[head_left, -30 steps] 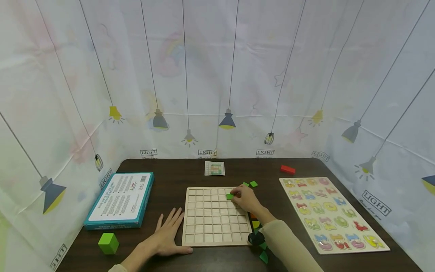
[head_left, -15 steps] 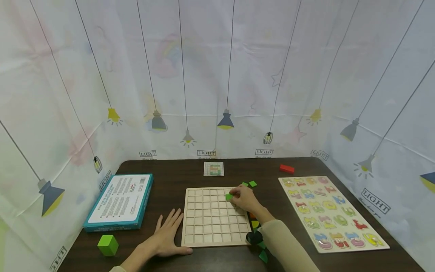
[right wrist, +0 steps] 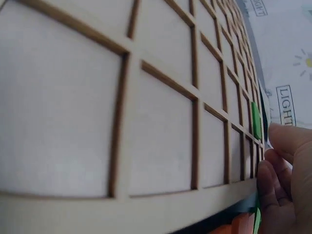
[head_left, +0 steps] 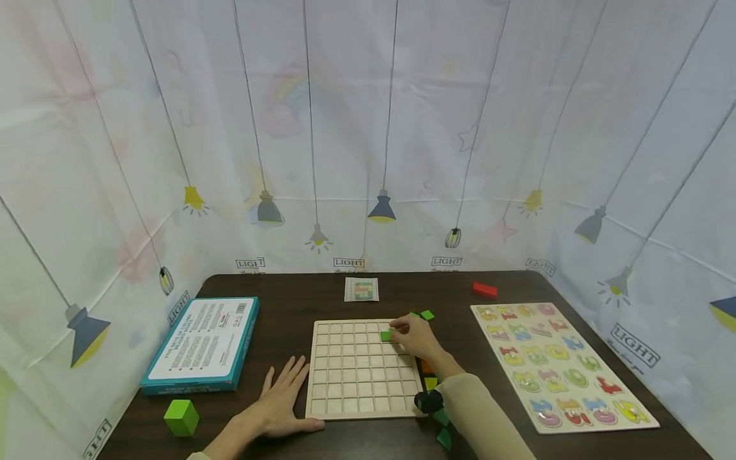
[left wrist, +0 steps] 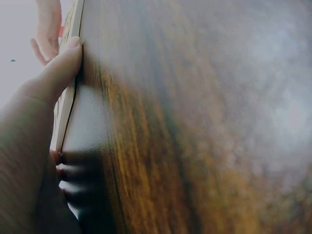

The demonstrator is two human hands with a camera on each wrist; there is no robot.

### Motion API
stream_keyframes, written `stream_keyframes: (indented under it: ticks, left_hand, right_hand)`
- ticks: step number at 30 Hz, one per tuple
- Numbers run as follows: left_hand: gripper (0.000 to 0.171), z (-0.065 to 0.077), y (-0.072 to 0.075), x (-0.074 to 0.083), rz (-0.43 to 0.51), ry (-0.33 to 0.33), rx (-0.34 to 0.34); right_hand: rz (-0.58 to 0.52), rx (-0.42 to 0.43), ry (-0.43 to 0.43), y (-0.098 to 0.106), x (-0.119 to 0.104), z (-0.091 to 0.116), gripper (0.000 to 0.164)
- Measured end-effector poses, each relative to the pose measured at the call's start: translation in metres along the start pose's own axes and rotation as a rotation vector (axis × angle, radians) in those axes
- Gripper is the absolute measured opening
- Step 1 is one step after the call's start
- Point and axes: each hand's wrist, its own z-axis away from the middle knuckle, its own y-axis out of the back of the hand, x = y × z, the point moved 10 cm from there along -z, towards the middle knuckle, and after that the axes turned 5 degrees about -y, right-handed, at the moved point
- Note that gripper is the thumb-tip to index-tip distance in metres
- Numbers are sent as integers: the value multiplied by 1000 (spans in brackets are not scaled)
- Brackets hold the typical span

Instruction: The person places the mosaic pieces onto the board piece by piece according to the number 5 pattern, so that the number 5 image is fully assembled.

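Observation:
A pale wooden grid board (head_left: 358, 377) lies on the dark table. My right hand (head_left: 415, 337) is over its upper right part, fingers curled, with thumb and fingertips at the right edge of a green square tile (head_left: 386, 336). That tile is at a cell of the grid; in the right wrist view the green tile (right wrist: 256, 120) is just beside the thumb, and the exact contact is hard to see. My left hand (head_left: 282, 397) lies spread on the table at the board's left side. Its thumb (left wrist: 70, 53) touches the board's near edge.
More green tiles (head_left: 427, 315) lie beyond the board; orange, yellow and green pieces (head_left: 430, 383) line its right side. A pattern card (head_left: 361, 289), red block (head_left: 485, 290), animal puzzle board (head_left: 560, 364), blue box (head_left: 201, 345) and green cube (head_left: 181, 418) stand around.
The view shifts slightly with the head. Both hands and the green tile keep about the same places relative to the board.

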Motion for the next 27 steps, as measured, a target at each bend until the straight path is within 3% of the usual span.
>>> stream_keyframes:
  ticks: [7, 15, 20, 27]
  left_hand:
    - [116, -4, -2, 2, -5, -15, -14]
    - [116, -7, -2, 3, -4, -21, -14]
    - [117, -4, -3, 0, 5, -11, -26]
    - [116, -1, -2, -3, 23, 0, -28]
  right_hand:
    - [-63, 152, -79, 38, 27, -6, 19]
    - [-24, 327, -137, 73, 65, -11, 21]
    - [-17, 343, -175, 73, 77, -10, 25]
    - [-20, 305, -171, 66, 74, -13, 33]
